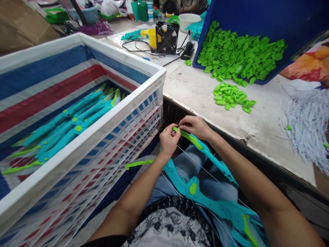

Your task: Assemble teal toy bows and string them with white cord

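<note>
Workbench (185, 85) fills top right on head cam, green pcs (231, 96) piled loose by blue tub (257, 20). Now I see L hand (169, 140) pinching teal bow (218, 163) at its green tip (175, 129), R hand (197, 127) pinching white string (191, 157) right there. Bow's over the lap (218, 190), right of white crate (113, 112); another teal pc (205, 199) just below.
</note>
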`<action>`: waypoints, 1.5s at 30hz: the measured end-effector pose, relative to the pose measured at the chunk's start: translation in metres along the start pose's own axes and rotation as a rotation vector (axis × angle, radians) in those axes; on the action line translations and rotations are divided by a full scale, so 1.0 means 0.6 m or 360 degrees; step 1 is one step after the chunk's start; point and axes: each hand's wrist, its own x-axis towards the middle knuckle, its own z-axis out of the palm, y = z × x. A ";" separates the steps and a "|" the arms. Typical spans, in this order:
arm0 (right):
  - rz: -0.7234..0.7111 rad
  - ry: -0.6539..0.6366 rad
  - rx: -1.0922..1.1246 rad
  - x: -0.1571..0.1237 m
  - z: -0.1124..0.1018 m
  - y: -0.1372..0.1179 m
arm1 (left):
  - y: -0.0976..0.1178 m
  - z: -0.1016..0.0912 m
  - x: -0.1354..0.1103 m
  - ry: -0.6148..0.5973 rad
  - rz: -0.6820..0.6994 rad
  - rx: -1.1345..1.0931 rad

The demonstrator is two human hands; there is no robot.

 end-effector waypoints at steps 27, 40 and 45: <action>0.0576 0.0899 -0.0315 0.051 -0.122 0.055 | -0.028 -0.013 -0.013 -0.0147 0.0245 -0.0267; 0.0223 0.0973 0.0658 -0.066 0.144 -0.043 | -0.004 -0.047 0.088 -0.0457 -0.0340 -0.0238; 0.0276 0.1081 0.0836 -0.060 0.152 -0.017 | 0.010 -0.067 0.078 -0.0325 -0.0097 -0.0002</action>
